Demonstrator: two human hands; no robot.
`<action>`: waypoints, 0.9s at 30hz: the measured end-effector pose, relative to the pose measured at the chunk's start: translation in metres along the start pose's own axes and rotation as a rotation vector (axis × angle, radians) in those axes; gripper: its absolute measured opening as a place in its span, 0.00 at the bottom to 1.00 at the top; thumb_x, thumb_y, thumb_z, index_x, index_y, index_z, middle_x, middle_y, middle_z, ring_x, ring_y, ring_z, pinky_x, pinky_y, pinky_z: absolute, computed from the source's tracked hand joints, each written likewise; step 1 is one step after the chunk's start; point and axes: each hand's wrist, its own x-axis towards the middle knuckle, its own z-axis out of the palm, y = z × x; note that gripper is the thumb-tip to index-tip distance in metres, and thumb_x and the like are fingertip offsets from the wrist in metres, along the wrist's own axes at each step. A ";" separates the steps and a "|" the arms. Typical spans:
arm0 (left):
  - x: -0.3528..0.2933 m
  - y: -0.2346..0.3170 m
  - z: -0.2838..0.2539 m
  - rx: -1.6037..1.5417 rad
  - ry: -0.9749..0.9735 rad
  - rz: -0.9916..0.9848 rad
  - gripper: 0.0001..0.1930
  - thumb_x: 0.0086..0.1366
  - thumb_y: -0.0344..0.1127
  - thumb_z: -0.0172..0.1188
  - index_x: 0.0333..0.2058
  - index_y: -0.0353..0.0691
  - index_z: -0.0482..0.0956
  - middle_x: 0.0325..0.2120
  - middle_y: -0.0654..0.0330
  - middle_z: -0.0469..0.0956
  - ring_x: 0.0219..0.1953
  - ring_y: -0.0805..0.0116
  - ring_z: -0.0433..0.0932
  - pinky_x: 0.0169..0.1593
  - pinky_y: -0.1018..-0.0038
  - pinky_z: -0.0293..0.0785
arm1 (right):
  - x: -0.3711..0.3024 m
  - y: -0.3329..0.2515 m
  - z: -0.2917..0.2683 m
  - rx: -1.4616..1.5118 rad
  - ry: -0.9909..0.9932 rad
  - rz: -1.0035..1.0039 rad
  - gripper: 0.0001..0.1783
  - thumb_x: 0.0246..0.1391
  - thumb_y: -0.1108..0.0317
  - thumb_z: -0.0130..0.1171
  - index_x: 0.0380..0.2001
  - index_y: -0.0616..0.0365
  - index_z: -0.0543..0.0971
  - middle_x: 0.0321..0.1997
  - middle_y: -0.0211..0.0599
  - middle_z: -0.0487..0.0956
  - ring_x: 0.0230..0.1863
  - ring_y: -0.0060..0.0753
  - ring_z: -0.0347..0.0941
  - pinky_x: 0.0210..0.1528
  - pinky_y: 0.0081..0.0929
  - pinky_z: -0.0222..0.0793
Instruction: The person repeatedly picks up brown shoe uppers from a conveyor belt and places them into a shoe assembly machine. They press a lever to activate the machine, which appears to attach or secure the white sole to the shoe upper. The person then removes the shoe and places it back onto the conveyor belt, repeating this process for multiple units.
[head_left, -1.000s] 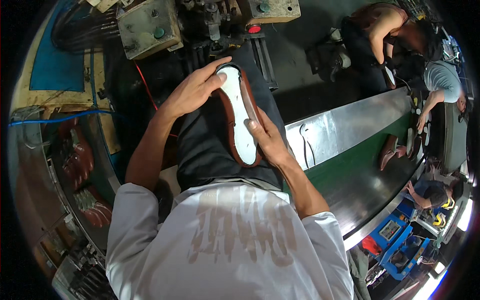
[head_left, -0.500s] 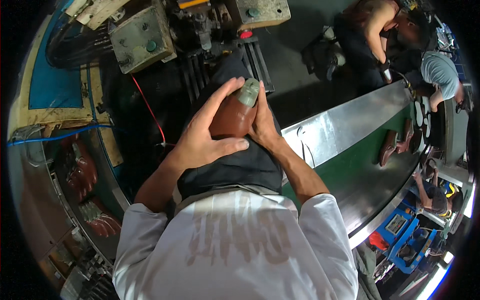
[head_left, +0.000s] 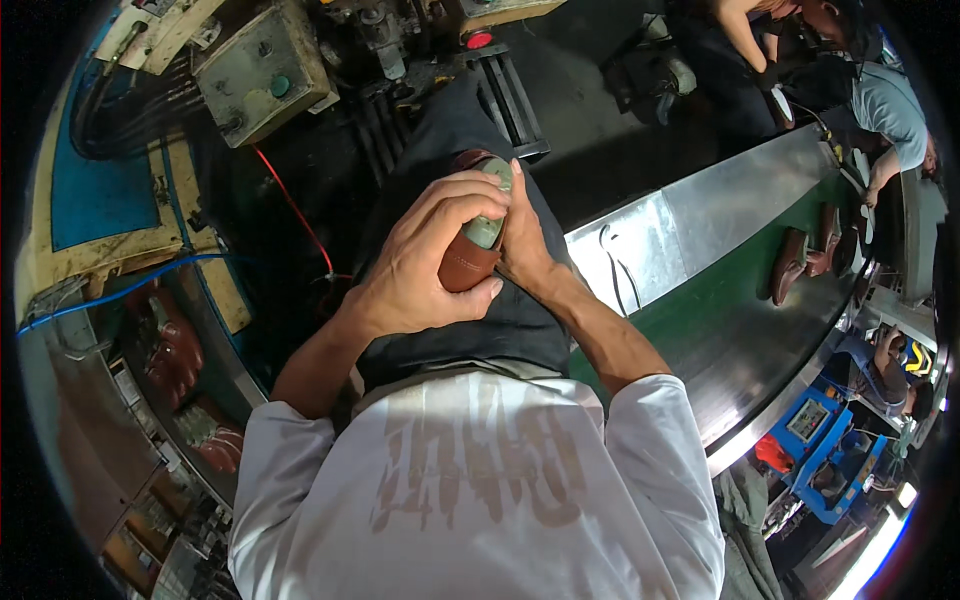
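A brown leather shoe (head_left: 467, 264) is held above my dark-trousered lap. A pale green shoe last (head_left: 484, 232) fills its opening, and a bit of brown leather shows at the far end too. My left hand (head_left: 425, 245) is wrapped round the shoe's left side, its fingers over the top of the last and its thumb across the near end. My right hand (head_left: 527, 240) grips the right side, fingers pointing away from me. The palms hide much of the shoe.
A machine's control box (head_left: 262, 75) with a green button stands at the far left, near a red cable (head_left: 295, 215) and blue hose (head_left: 120, 293). Brown shoes (head_left: 172, 350) fill a left-hand rack; others (head_left: 790, 265) lie on the green conveyor (head_left: 690, 345). Co-workers (head_left: 890, 110) sit at the far right.
The shoe has turned in my hands, so the last's top now faces up more. My left fingers have moved over onto the last. The view has shifted slightly.
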 end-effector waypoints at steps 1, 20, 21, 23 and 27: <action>0.000 0.000 -0.001 0.000 -0.005 -0.007 0.37 0.42 0.22 0.75 0.56 0.40 0.74 0.58 0.51 0.76 0.67 0.47 0.73 0.72 0.53 0.67 | 0.000 0.001 0.000 -0.043 0.013 -0.016 0.30 0.79 0.38 0.39 0.60 0.52 0.73 0.53 0.36 0.79 0.53 0.29 0.78 0.55 0.34 0.77; 0.073 -0.020 -0.052 -0.244 0.065 -0.069 0.46 0.60 0.35 0.77 0.74 0.38 0.63 0.70 0.53 0.68 0.71 0.62 0.68 0.74 0.65 0.64 | -0.015 -0.094 0.024 -1.028 -0.292 -0.376 0.62 0.57 0.70 0.74 0.83 0.57 0.43 0.77 0.57 0.67 0.76 0.47 0.67 0.76 0.40 0.64; 0.084 -0.026 -0.049 -0.343 0.192 -0.179 0.40 0.63 0.33 0.75 0.72 0.38 0.67 0.64 0.54 0.74 0.65 0.66 0.73 0.68 0.68 0.70 | -0.019 -0.099 0.028 -0.923 -0.263 -0.303 0.61 0.56 0.67 0.76 0.83 0.58 0.46 0.76 0.56 0.68 0.75 0.44 0.66 0.76 0.39 0.63; 0.093 -0.065 -0.044 -0.605 0.296 -0.396 0.34 0.66 0.35 0.74 0.68 0.39 0.72 0.56 0.57 0.79 0.57 0.68 0.78 0.61 0.69 0.76 | -0.039 -0.090 0.033 -0.986 -0.021 -0.387 0.61 0.53 0.64 0.78 0.82 0.59 0.50 0.77 0.60 0.66 0.78 0.49 0.63 0.76 0.41 0.64; 0.078 -0.136 -0.017 -0.611 0.365 -0.737 0.27 0.68 0.40 0.72 0.62 0.41 0.77 0.49 0.62 0.83 0.51 0.69 0.80 0.53 0.65 0.77 | -0.069 -0.042 0.032 -2.028 0.150 -0.684 0.54 0.49 0.63 0.80 0.78 0.32 0.65 0.83 0.67 0.47 0.70 0.72 0.63 0.65 0.55 0.74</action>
